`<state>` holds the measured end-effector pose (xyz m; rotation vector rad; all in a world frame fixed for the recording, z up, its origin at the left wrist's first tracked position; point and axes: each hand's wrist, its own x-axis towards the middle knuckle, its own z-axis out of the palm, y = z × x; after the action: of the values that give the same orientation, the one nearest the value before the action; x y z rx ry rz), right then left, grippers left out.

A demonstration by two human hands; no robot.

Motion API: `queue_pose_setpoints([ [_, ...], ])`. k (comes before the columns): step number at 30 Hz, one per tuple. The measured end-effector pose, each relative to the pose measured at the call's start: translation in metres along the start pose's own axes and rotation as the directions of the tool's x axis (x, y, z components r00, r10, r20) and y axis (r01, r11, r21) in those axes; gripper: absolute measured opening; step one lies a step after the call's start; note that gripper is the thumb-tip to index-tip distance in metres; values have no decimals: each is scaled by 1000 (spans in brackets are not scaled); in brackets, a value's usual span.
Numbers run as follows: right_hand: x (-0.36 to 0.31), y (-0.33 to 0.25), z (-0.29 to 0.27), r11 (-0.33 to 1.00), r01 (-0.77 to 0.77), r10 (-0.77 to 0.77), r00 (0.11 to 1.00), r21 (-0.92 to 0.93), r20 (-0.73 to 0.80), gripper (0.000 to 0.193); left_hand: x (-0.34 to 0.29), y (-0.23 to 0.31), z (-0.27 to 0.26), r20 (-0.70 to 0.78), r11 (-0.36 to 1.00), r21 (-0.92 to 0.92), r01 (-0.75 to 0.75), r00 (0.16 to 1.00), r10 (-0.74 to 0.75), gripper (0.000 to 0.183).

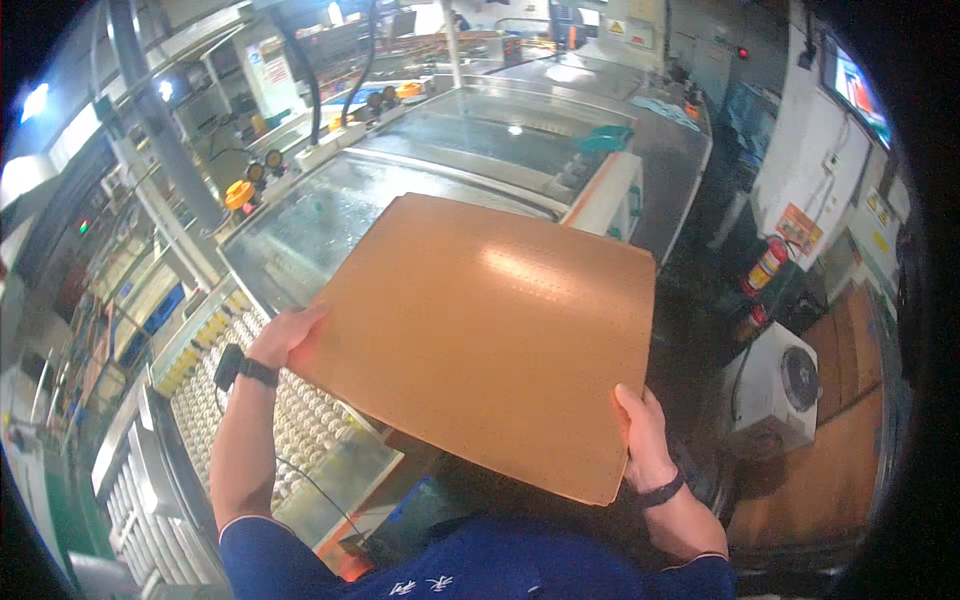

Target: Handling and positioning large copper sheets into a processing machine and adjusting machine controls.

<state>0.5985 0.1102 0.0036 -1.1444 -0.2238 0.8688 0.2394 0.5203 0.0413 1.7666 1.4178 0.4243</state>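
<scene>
pale wall, red fire extinguisher, dark floor, bright lamp at upper left

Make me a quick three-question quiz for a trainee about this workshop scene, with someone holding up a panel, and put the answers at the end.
1. Multiple choice: what colour is the panel?
A) green
B) copper-brown
C) white

2. True or false: only one hand is gripping the panel.

3. Short answer: in the picture, on which side of the panel is the white box with a dark round part?

Key:
1. B
2. False; the left hand and the right hand both grip it.
3. Right.
</scene>
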Motion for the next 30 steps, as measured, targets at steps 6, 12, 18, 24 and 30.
queue_pose_setpoints([
  [6,-4,-13,4,942,-258,228,961,213,157,41,-30,12,1,-100,895,427,-132,976,192,50],
  [12,-19,-22,22,896,-358,289,920,262,266,42,-117,7,61,-364,839,377,-392,771,523,44],
  [18,-16,-19,69,935,-246,177,948,255,266,40,-187,20,104,-357,848,246,-469,770,529,47],
  [24,47,37,125,953,-213,127,926,216,355,43,-210,38,129,-225,753,127,-646,720,656,68],
  [30,51,48,161,960,-278,258,861,-18,438,52,-199,27,131,-85,687,367,-627,713,696,96],
])
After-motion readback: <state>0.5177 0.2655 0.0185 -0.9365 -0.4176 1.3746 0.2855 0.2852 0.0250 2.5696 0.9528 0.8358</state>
